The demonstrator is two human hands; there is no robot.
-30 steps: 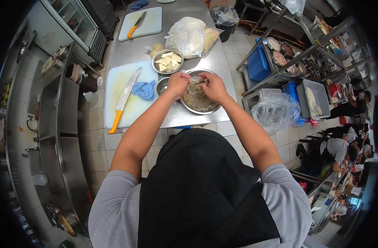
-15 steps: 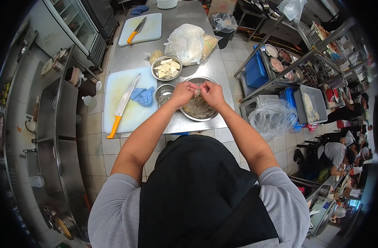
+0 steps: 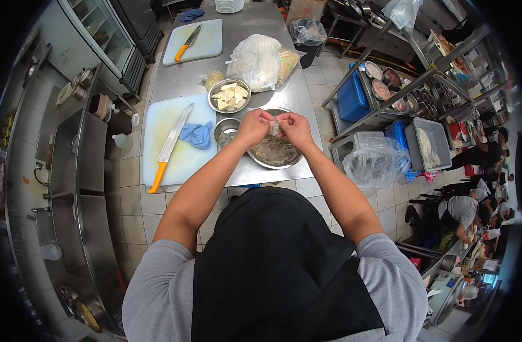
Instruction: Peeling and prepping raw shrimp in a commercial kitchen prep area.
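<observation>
My left hand (image 3: 255,127) and my right hand (image 3: 296,131) meet over a wide steel bowl (image 3: 277,167), fingertips pinched together. Between them is a small greyish, translucent piece that looks like a raw shrimp (image 3: 274,129), partly covered by the fingers. More grey, shrimp-like pieces (image 3: 277,153) lie in the bowl below. Left of it, a smaller steel bowl (image 3: 217,135) contains a few greyish pieces, partly hidden by my left wrist. Beyond that, a third steel bowl (image 3: 229,111) holds pale yellow cut pieces (image 3: 230,97).
To the left, a white cutting board (image 3: 152,122) bears an orange-handled knife (image 3: 171,144) and a blue cloth (image 3: 197,135). Farther off are plastic bags (image 3: 256,61) and a second board (image 3: 212,43) with a knife (image 3: 188,43). A metal rack (image 3: 358,122) stands right of the table.
Both hands stay over the wide bowl and shift slightly. The greyish shrimp-like piece between the fingertips shows more plainly now. The bowls and boards have kept their places.
</observation>
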